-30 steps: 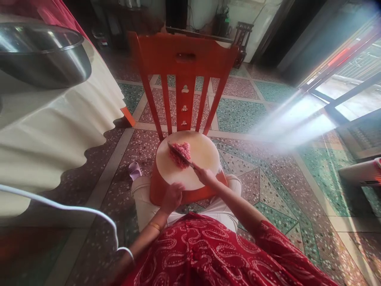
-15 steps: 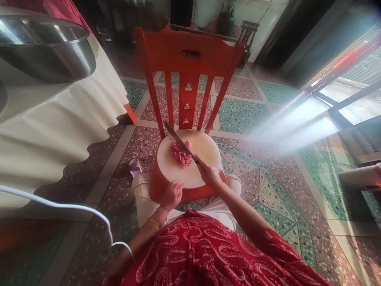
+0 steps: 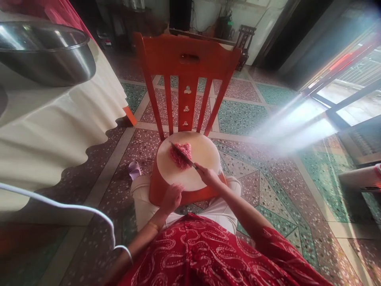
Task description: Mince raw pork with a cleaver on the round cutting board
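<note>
The right hand (image 3: 208, 175) is gripping a knife (image 3: 185, 157) across heaped, mostly minced-looking meat (image 3: 185, 148), though I can't tell if the left hand (image 3: 172, 197) is closed.

Bright daylight (image 3: 300, 123) at right crosses the speckled, patterned floor (image 3: 242, 117)

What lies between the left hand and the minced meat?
In the head view, only a bare stretch of the round cutting board separates the left hand from the minced meat.

One knife (image 3: 184, 156), one meat mound (image 3: 185, 148), one board (image 3: 205, 153)
</note>
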A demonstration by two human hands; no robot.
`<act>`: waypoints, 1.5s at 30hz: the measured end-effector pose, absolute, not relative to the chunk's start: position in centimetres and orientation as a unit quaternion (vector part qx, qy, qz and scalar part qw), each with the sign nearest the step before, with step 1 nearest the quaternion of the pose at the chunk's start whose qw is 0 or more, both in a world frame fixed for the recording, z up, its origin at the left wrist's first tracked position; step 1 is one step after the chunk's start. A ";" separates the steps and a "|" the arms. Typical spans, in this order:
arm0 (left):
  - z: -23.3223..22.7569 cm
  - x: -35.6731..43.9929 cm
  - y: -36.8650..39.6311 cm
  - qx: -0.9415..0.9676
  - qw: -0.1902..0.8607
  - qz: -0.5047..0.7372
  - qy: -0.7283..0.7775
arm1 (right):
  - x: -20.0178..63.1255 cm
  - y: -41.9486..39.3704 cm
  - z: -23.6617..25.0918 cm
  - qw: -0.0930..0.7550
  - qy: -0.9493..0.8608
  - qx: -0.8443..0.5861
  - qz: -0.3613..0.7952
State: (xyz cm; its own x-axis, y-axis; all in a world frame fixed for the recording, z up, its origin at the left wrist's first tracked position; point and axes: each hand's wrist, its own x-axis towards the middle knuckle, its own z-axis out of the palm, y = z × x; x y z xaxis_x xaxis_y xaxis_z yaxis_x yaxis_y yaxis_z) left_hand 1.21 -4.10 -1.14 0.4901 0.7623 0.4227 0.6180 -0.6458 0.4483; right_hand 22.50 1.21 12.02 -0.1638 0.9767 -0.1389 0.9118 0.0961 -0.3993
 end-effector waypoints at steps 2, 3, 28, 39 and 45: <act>-1.1 1.3 -4.1 0.853 0.116 0.302 0.411 | 22.5 1.1 12.2 0.115 -0.742 -0.634 0.187; -1.1 1.3 -4.1 0.851 0.113 0.303 0.414 | 22.4 1.0 12.2 0.134 -0.747 -0.626 0.180; -1.3 1.3 -4.1 0.850 0.123 0.311 0.406 | 23.5 1.6 11.5 0.093 -0.710 -0.663 0.219; -1.3 1.3 -4.1 0.856 0.111 0.311 0.398 | 23.4 2.0 12.1 0.094 -0.711 -0.660 0.223; -1.1 1.4 -4.1 0.850 0.118 0.302 0.414 | 22.5 2.6 12.0 0.131 -0.724 -0.646 0.204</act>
State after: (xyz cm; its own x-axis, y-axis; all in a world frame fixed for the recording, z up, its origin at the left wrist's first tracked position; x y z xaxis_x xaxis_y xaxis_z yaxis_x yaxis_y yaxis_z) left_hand 1.43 -4.13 -1.09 0.4739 0.7762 0.4159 0.6336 -0.6286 0.4510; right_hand 22.54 2.63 12.00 -0.1304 0.9887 -0.0744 0.8819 0.0814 -0.4644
